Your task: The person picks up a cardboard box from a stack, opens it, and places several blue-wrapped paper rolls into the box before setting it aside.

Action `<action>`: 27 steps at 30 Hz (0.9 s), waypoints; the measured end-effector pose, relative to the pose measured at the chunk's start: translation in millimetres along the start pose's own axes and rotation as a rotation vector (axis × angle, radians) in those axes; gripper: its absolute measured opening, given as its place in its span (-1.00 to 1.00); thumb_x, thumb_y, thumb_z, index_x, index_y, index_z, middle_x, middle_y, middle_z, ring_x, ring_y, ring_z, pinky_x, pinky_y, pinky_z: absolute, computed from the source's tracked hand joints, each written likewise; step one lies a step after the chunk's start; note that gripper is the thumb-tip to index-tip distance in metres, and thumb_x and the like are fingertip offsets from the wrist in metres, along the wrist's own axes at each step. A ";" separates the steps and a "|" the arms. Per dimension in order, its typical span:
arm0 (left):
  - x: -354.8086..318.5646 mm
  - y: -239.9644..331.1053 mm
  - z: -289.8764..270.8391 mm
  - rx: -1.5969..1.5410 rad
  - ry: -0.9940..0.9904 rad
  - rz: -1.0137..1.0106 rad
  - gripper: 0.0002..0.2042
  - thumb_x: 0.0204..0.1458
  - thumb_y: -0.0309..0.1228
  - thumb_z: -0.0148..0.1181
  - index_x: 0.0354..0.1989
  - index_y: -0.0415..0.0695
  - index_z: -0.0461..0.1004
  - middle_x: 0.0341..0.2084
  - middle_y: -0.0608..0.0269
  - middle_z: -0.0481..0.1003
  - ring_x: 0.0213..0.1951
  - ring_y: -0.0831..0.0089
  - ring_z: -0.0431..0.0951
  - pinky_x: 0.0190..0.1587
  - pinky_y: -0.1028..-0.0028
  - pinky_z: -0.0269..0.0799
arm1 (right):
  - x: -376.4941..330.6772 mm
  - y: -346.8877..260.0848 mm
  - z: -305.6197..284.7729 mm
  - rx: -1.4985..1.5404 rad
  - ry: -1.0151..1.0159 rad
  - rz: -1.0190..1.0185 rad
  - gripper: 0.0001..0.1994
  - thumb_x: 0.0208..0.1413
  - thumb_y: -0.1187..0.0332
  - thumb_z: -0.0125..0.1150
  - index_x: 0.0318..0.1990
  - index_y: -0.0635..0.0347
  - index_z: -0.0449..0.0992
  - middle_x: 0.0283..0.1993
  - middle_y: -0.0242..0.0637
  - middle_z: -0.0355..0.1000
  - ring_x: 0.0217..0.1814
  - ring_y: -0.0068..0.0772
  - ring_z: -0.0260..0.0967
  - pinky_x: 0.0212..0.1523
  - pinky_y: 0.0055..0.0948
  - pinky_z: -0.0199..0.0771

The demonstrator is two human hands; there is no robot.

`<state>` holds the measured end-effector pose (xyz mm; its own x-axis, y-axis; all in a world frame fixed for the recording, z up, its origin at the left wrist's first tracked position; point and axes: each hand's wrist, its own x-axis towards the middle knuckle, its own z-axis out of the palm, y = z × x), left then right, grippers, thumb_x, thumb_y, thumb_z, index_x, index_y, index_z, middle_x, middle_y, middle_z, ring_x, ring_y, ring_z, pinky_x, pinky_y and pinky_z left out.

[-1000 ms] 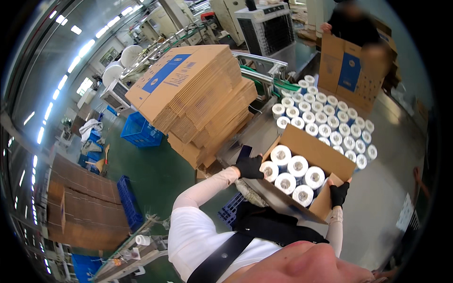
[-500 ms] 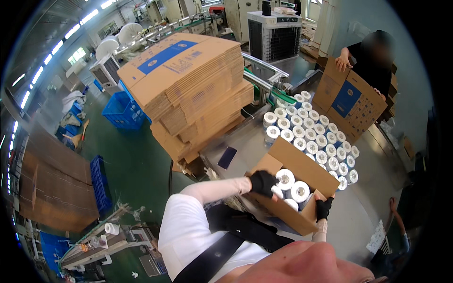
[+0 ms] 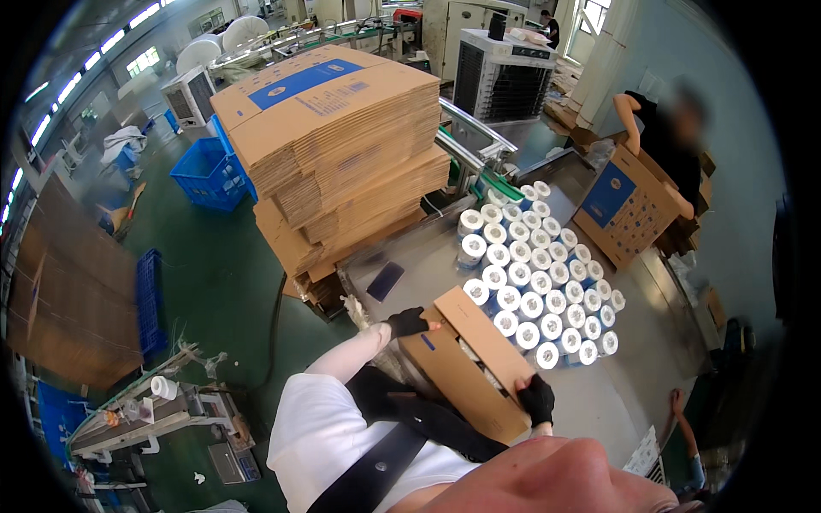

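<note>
At the near edge of the metal table (image 3: 611, 398): one brown carton (image 3: 462, 368), with flaps almost meeting

Close before the body of the person in a white shirt (image 3: 316, 410), I see this carton standing aslant; its top leaves a narrow gap, where something pale shows inside; what supports it from below, I cannot tell. The left hand (image 3: 409, 322), in a black fingerless glove, is at the carton's left end, its fingers partly bent and the tips touching the cardboard; whether it grips or only presses, I cannot tell. The right hand (image 3: 536, 399), gloved in the same way, is curled over the right end and has hold of the cardboard there.

Just beyond the carton, many white rolls (image 3: 540, 282) with blue on their sides stand upright on the table, close together; to the left of them a dark phone (image 3: 386, 281) lies flat. Further left rises a tall pile of flattened cartons (image 3: 342, 120), the top one bearing a blue panel; behind it, on the floor, is a blue crate (image 3: 208, 175). At the far side a co-worker (image 3: 671, 141) in dark clothes bends over another carton (image 3: 629, 209); well behind the rolls stands an air cooler (image 3: 505, 77); at the lower right, a bare arm (image 3: 684, 423) of some other person reaches up.
</note>
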<state>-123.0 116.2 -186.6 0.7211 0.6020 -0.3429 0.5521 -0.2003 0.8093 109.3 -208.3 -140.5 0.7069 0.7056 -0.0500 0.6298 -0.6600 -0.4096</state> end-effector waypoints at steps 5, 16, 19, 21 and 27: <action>-25.6 57.9 -14.8 0.442 -0.187 -0.015 -0.22 -0.29 0.32 0.12 -0.10 -0.17 0.48 -0.15 -0.07 0.48 -0.10 0.10 0.49 -0.04 0.32 0.36 | 35.8 -34.9 13.5 -0.118 0.080 -0.368 -0.56 0.04 -0.02 0.03 -0.20 0.21 0.41 -0.29 -0.12 0.38 -0.24 -0.05 0.37 -0.35 -0.10 0.36; -168.9 146.5 116.8 -0.265 -0.819 0.430 -0.39 -0.17 -0.13 0.28 0.05 -0.19 0.28 -0.18 0.00 0.46 -0.10 0.17 0.46 -0.02 0.26 0.32 | -46.3 24.9 34.3 -0.372 -0.354 -0.005 -0.12 -0.24 -0.02 0.32 0.24 0.16 0.08 0.41 -0.12 -0.22 0.43 0.18 -0.35 0.14 0.47 -0.23; -102.6 153.6 99.4 -0.197 -0.778 0.572 -0.48 -0.13 -0.18 0.25 -0.01 -0.19 0.32 -0.20 0.02 0.45 -0.11 0.18 0.45 -0.01 0.27 0.31 | -101.7 56.6 -32.1 -0.632 -0.406 0.130 -0.17 -0.34 0.31 0.32 0.22 0.16 0.13 0.42 -0.21 -0.22 0.42 0.15 -0.32 0.19 0.30 -0.09; -39.9 154.0 59.6 -0.201 -0.618 0.673 -0.55 -0.10 -0.22 0.23 -0.05 -0.19 0.35 -0.21 0.03 0.44 -0.12 0.18 0.44 0.00 0.28 0.30 | -127.2 98.5 -50.4 -0.498 -0.377 0.304 -0.19 -0.33 0.33 0.29 0.22 0.19 0.14 0.42 -0.25 -0.25 0.43 0.12 -0.32 0.23 0.20 -0.06; 6.1 147.9 -221.8 0.151 1.032 0.836 -0.58 -0.08 -0.16 0.27 -0.15 -0.19 0.37 -0.25 0.07 0.45 -0.13 0.19 0.44 -0.06 0.33 0.36 | -188.5 212.0 -81.2 -0.777 -0.427 0.572 -0.28 -0.29 0.06 0.28 0.15 0.03 0.29 0.43 -0.31 -0.26 0.42 0.08 -0.29 0.17 0.29 -0.04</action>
<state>-129.7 261.7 36.8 0.2562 0.5488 0.7957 0.1919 -0.8357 0.5146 135.7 -502.2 -144.0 0.8868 0.1696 -0.4300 0.3786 -0.8002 0.4652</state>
